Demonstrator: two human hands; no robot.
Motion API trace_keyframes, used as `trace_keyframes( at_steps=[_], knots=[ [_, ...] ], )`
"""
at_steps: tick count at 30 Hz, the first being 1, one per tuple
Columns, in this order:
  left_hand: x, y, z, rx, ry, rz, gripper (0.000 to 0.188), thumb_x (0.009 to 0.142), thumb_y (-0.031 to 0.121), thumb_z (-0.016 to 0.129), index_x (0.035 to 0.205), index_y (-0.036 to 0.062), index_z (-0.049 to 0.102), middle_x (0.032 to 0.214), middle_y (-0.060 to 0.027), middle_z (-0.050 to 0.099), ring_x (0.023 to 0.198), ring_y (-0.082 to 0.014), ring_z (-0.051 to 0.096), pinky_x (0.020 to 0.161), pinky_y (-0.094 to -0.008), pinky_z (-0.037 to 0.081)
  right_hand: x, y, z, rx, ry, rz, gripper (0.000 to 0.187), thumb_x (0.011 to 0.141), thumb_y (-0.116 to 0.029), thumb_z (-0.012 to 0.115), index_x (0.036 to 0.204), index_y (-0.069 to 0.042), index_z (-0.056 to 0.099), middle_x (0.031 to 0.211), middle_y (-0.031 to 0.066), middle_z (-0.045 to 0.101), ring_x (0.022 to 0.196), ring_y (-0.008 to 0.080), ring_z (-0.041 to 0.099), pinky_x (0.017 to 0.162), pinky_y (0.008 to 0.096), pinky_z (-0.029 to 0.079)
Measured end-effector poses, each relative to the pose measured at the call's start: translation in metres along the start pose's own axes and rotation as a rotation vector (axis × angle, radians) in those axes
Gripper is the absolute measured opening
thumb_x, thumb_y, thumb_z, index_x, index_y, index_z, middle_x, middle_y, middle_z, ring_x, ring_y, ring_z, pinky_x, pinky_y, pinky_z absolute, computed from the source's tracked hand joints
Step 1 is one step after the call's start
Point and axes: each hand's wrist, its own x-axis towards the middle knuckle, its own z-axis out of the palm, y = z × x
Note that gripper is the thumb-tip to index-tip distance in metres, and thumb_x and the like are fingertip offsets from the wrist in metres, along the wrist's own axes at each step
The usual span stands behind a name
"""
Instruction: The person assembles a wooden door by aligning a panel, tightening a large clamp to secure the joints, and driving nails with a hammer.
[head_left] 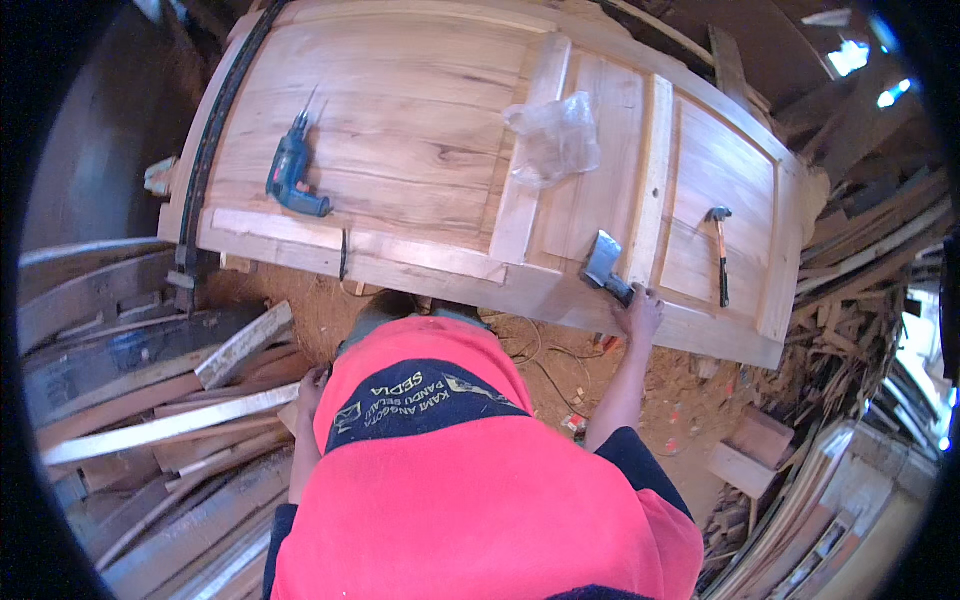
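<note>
At the near edge of a wooden door panel, my right hand closes around the end of a dark handle. That handle belongs to a broad-bladed hand tool, its flat grey blade lying over the panel; hatchet or scraper, I cannot tell. My left hand hangs low beside my red shirt, and its fingers are mostly hidden. A claw hammer with a black and orange handle lies to the right of my right hand. On the panel's left part rests a blue power drill with a bit fitted.
A crumpled clear plastic bag lies on a crosspiece of the panel. A long dark bar clamp spans its left end. Stacked boards fill the left, and scrap wood the right. A cable trails over the brown floor.
</note>
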Motion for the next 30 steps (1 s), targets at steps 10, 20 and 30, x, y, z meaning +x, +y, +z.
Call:
trace_keyframes(
  at_steps=[10, 20, 30],
  knots=[
    [-0.002, 0.104, -0.055, 0.099, 0.412, 0.078, 0.038, 0.096, 0.031, 0.059, 0.115, -0.0010, 0.064, 0.108, -0.0210, 0.068, 0.100, -0.0288, 0.067, 0.082, -0.0391, 0.053, 0.003, -0.004, 0.025, 0.160, -0.260, -0.149, 0.054, 0.068, -0.039, 0.081, 0.102, -0.003, 0.061, 0.095, 0.0184, 0.070, 0.097, 0.0351, 0.067, 0.086, 0.0477, 0.052],
    [0.146, 0.168, -0.279, -0.041, 1.196, 0.392, 0.033, 0.099, 0.029, 0.055, 0.108, 0.0002, 0.067, 0.105, -0.0196, 0.067, 0.099, -0.0341, 0.063, 0.089, -0.0398, 0.048, -0.070, -0.187, 0.003, 0.927, -0.284, 0.268, 0.019, 0.081, -0.014, 0.065, 0.080, 0.002, 0.055, 0.062, 0.0100, 0.057, 0.044, 0.0187, 0.057, 0.042, 0.0327, 0.048],
    [0.471, 0.049, -0.497, -0.393, 1.256, -0.419, 0.049, 0.096, 0.039, 0.050, 0.127, 0.0017, 0.052, 0.123, -0.0260, 0.059, 0.115, -0.0382, 0.058, 0.097, -0.0467, 0.043, -0.084, -0.576, -0.127, 0.385, -0.017, -0.424, 0.028, 0.074, -0.017, 0.067, 0.092, 0.002, 0.057, 0.066, 0.0120, 0.058, 0.056, 0.0240, 0.059, 0.053, 0.0361, 0.048]
  ],
)
